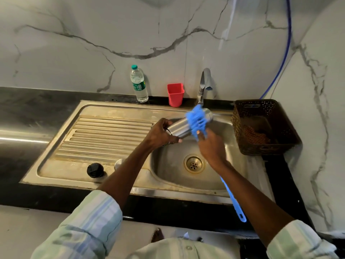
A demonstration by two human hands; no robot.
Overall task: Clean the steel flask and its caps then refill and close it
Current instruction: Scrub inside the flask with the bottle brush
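The left hand (160, 133) wraps its fingers around the steel flask (183, 127). The right hand (210, 146) grips the blue brush (197, 119), bristles just past its fingertips.

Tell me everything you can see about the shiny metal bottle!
The shiny steel flask is a plain silver cylinder, held nearly sideways above the steel sink bowl, just below the tap. The left hand grips its lower end, where a dark ring shows. The right hand holds a blue long-handled brush, whose bristles wrap the flask's upper part. No cap is seen on it.
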